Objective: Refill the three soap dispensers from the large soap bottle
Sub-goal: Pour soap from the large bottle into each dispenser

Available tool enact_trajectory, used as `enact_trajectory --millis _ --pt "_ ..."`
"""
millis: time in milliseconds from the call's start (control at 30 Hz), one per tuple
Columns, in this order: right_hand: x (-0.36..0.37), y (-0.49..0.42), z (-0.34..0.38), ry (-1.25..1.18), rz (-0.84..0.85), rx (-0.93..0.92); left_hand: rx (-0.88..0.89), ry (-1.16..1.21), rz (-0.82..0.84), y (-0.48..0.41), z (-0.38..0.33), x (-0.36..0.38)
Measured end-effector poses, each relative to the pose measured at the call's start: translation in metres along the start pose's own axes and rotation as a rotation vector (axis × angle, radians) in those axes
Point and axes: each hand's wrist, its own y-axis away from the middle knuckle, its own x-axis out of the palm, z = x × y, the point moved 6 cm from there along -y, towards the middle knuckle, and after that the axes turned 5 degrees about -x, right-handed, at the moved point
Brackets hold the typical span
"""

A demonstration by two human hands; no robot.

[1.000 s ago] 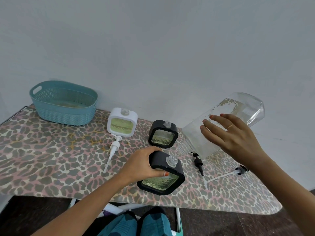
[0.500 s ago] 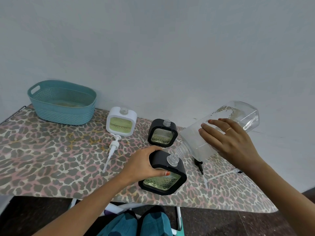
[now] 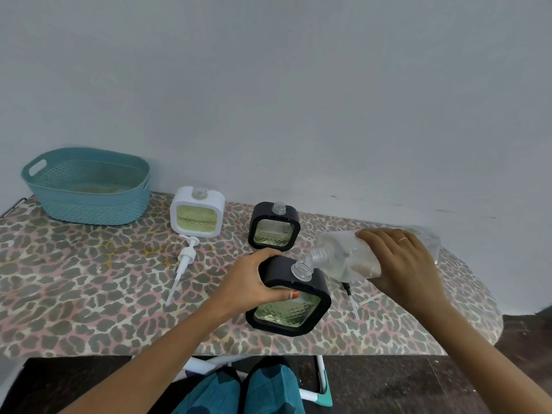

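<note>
Filling the first: left hand (image 3: 248,279) fingers clasp the near black square dispenser (image 3: 286,312); right hand (image 3: 400,264) fingers grip the tilted clear plastic soap bottle (image 3: 340,249). Next, the two necks need lining up.

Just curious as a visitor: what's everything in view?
basket: 1, teal, back left.
white soap dispenser: 1, white, beside basket.
rear black soap dispenser: 1, black, back centre.
near black soap dispenser: 1, black, front, tilted.
large soap bottle: 1, clear, tipped at near dispenser's neck.
white pump: 1, white, before white dispenser.
black pump: 1, black, beneath bottle.
ironing board: 1, leopard print, underneath.
left hand: 1, grips near dispenser.
right hand: 1, holds bottle.
</note>
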Motion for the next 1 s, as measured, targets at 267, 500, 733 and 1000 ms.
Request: enact_trajectory --millis 267,500,733,1000 --pt "0.024 0.048 -0.050 -0.473 0.036 0.610 -0.010 0.030 -0.022 -0.040 -0.013 0.030" --pt "0.069 0.082 -0.111 -0.817 -0.054 0.969 -0.027 0.111 -0.054 -0.101 -0.031 0.061" --pt "0.116 0.095 -0.150 -1.036 -0.134 1.106 -0.033 0.167 -0.109 -0.166 -0.036 0.081" --pt "0.158 0.103 -0.172 -1.051 -0.091 1.056 -0.113 0.185 -0.159 -0.210 -0.001 0.098"
